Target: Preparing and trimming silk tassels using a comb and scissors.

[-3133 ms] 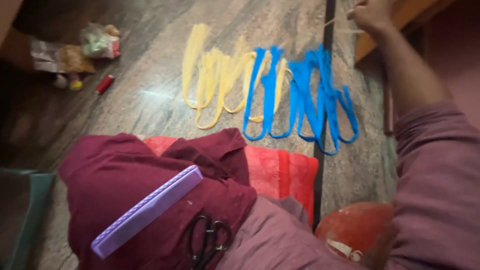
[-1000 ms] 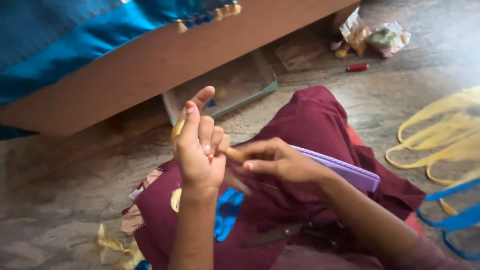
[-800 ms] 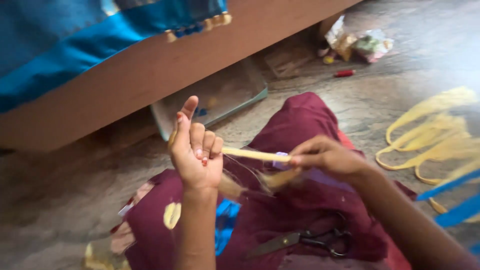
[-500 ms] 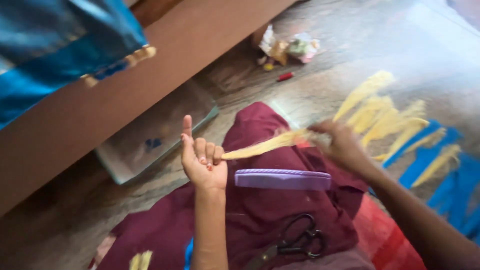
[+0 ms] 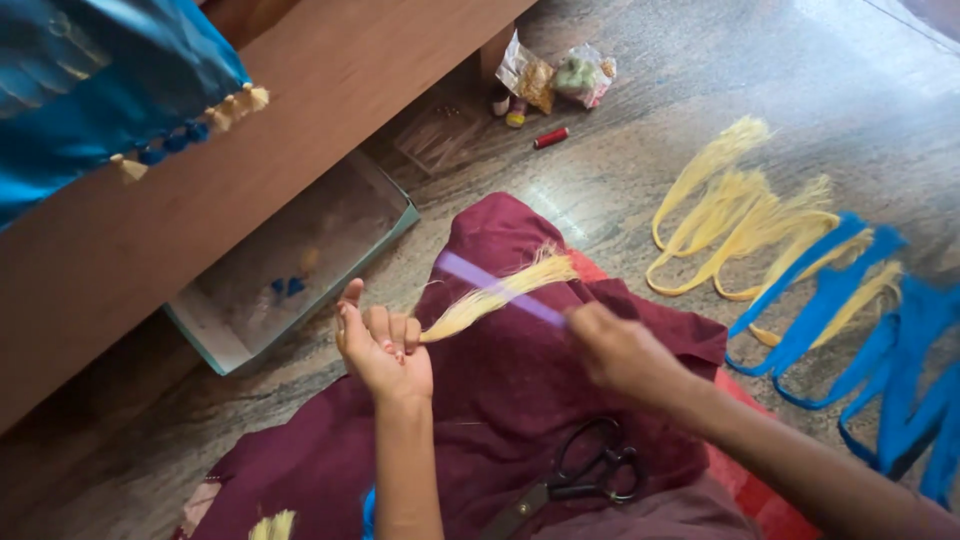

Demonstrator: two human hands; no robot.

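Observation:
My left hand [image 5: 385, 348] is raised over my lap, fingers closed on one end of a yellow thread bundle [image 5: 495, 297]. The bundle's loose, frayed end fans out to the right. My right hand [image 5: 622, 350] grips a long purple comb [image 5: 488, 279], which lies across the thread bundle near its free end. Both hands are above a maroon cloth [image 5: 520, 400] spread over my lap. Black scissors [image 5: 580, 477] lie on that cloth below my right hand.
Yellow thread loops [image 5: 735, 215] and blue thread loops [image 5: 860, 330] lie on the stone floor at right. A shallow tray [image 5: 205, 320] sits under a wooden frame [image 5: 300, 90] draped with blue tasselled fabric [image 5: 90, 90]. Small bags [image 5: 560, 75] and a red spool [image 5: 551, 137] lie at top.
My right hand has let go of the thread's far end and taken up the purple comb from my lap. My left hand keeps its hold on the bundle.

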